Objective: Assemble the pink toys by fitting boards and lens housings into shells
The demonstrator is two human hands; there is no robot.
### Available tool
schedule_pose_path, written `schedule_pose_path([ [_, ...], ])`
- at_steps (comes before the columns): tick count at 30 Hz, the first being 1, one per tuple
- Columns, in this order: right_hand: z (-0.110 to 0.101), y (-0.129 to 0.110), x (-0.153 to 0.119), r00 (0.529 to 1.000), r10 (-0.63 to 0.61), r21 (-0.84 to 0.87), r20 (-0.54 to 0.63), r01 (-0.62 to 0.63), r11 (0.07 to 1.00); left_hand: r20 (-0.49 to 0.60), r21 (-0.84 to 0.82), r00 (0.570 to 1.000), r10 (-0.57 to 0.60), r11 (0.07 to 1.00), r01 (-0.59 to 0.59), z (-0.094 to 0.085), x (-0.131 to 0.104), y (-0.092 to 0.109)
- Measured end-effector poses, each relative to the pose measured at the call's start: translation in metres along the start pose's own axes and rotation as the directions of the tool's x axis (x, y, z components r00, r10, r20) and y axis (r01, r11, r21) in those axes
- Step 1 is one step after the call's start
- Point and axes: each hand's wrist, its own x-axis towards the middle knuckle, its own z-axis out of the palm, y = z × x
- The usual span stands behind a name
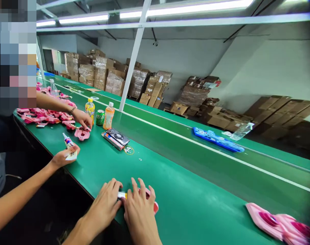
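Observation:
My left hand (106, 200) is low in the middle of the head view, its fingers closed on a small white piece with a yellow band (122, 195). Close beside it, my right hand (139, 202) curves over a pink plastic part (156, 207), which is mostly hidden under the fingers. The yellow-banded end reaches the right hand's thumb side; whether it touches the pink part cannot be made out. Both hands are at the near edge of the green table (185, 211).
At left, a co-worker's hand (61, 157) holds a glue tube (70, 148); the other touches a pink part (82, 133) near a pink pile (45, 116). Bottles, a green can (100, 117) and a box (115, 139) stand ahead. A pink item (275, 221) lies right, a blue tray (217, 140) farther back.

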Motion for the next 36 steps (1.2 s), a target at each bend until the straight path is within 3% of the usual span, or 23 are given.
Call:
schedule_pose_path([
  [4, 0.008, 0.018, -0.002, 0.998, 0.048, 0.108, -0.033, -0.044, 0.993, -0.032, 0.001, 0.995, -0.094, 0.996, 0.095, 0.006, -0.001, 0.003],
  [8, -0.01, 0.023, -0.01, 0.965, 0.013, 0.192, -0.263, 0.039, 0.981, -0.157, -0.118, 0.962, -0.222, 0.972, 0.205, 0.011, -0.011, 0.012],
  [11, -0.02, 0.019, -0.016, 0.916, -0.074, 0.283, -0.395, 0.198, 0.938, -0.015, -0.379, 0.961, -0.275, 0.891, 0.249, 0.012, -0.017, 0.02],
  [14, -0.024, 0.023, -0.018, 0.931, -0.153, 0.497, -0.331, 0.31, 0.811, 0.069, -0.595, 0.963, -0.26, 0.764, 0.249, 0.012, -0.016, 0.023],
  [19, -0.032, 0.029, -0.01, 0.98, -0.012, 0.71, -0.199, 0.153, 0.687, 0.094, -0.642, 0.98, -0.175, 0.742, 0.194, 0.009, -0.015, 0.019],
  [26, -0.036, 0.015, 0.004, 0.99, 0.084, 0.782, -0.115, 0.039, 0.622, 0.099, -0.606, 0.987, -0.129, 0.779, 0.163, 0.002, -0.019, 0.019],
  [36, -0.037, 0.02, 0.005, 0.997, 0.072, 0.801, 0.011, -0.052, 0.597, 0.054, -0.607, 0.992, -0.117, 0.785, 0.125, 0.001, -0.016, 0.022],
])
